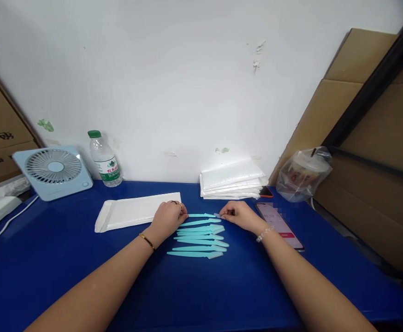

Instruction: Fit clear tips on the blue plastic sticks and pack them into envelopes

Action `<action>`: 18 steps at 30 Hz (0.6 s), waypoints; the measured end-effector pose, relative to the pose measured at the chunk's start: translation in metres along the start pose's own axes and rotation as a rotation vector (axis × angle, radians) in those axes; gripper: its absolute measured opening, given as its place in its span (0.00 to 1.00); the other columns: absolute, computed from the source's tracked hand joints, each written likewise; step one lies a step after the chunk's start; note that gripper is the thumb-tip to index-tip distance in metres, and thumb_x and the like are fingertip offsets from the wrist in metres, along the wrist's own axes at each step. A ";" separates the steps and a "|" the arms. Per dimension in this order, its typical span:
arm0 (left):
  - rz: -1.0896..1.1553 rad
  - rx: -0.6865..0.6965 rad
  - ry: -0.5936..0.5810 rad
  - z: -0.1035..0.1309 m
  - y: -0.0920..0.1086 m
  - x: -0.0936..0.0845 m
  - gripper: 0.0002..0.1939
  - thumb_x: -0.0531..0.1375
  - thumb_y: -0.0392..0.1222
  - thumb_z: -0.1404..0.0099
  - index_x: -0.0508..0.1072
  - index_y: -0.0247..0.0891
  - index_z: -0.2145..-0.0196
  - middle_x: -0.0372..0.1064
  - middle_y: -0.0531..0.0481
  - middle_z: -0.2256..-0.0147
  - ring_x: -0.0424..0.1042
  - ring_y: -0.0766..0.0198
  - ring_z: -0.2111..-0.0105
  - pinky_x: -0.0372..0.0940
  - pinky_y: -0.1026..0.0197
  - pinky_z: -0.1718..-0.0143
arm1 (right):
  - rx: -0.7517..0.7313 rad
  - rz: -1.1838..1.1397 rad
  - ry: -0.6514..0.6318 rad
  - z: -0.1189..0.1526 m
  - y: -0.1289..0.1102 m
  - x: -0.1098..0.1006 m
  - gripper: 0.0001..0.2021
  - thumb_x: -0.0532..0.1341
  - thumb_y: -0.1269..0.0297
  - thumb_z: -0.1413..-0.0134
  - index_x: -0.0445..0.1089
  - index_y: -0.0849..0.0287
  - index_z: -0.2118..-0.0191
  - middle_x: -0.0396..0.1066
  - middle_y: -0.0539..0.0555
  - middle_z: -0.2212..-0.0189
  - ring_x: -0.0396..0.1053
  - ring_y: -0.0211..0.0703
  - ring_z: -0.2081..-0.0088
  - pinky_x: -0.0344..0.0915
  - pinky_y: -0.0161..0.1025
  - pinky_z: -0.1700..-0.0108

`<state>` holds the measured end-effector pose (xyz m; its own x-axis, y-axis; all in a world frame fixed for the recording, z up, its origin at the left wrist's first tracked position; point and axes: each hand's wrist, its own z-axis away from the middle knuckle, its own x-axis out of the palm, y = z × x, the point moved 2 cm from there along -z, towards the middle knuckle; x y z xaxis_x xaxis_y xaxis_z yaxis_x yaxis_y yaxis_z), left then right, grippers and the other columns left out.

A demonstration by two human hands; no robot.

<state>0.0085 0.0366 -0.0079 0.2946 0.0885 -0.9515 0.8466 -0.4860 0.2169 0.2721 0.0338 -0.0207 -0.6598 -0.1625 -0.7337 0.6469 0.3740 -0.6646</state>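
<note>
Several turquoise razors (196, 254) lie in a column on the blue table (194, 295), their blade ends to the right. My left hand (169, 216) pinches the handle end of the topmost razor (201, 215). At that razor's other end, my right hand (239, 215) has its fingers closed on the small translucent blade cap. Under and beside my left hand is a white padded envelope (128, 213), lying flat with its flap end to the left.
A stack of white padded envelopes (232, 177) lies by the wall. A phone (281, 226) and a bagged drink cup (303, 175) are at the right. A water bottle (105, 161) and a blue fan (54, 171) stand at the left.
</note>
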 end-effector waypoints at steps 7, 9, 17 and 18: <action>0.019 0.020 0.020 0.000 -0.001 0.001 0.07 0.57 0.42 0.39 0.74 0.41 0.71 0.73 0.51 0.70 0.70 0.59 0.67 0.59 0.59 0.65 | -0.053 -0.022 0.019 -0.006 -0.007 0.014 0.07 0.62 0.64 0.50 0.76 0.59 0.67 0.71 0.53 0.69 0.67 0.37 0.71 0.64 0.34 0.69; 0.029 0.027 0.016 -0.001 -0.001 0.001 0.07 0.58 0.42 0.40 0.74 0.40 0.71 0.73 0.51 0.70 0.70 0.60 0.67 0.59 0.60 0.65 | -0.066 -0.015 0.029 -0.007 -0.011 0.017 0.06 0.62 0.65 0.50 0.76 0.59 0.67 0.71 0.52 0.69 0.67 0.37 0.71 0.63 0.34 0.69; 0.030 0.035 -0.007 -0.004 -0.001 0.003 0.07 0.57 0.41 0.40 0.74 0.40 0.71 0.73 0.50 0.70 0.70 0.59 0.67 0.59 0.60 0.65 | -0.074 0.012 0.049 -0.011 -0.019 0.021 0.06 0.62 0.65 0.49 0.75 0.59 0.68 0.70 0.53 0.70 0.67 0.37 0.72 0.64 0.34 0.69; 0.030 0.035 -0.007 -0.004 -0.001 0.003 0.07 0.57 0.40 0.40 0.74 0.40 0.71 0.73 0.50 0.70 0.70 0.59 0.67 0.60 0.60 0.65 | -0.075 0.015 0.053 -0.011 -0.019 0.021 0.05 0.62 0.66 0.49 0.75 0.59 0.68 0.70 0.53 0.70 0.67 0.37 0.72 0.64 0.34 0.69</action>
<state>0.0107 0.0411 -0.0105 0.3168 0.0673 -0.9461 0.8215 -0.5182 0.2382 0.2415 0.0335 -0.0221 -0.6709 -0.1090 -0.7335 0.6276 0.4434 -0.6399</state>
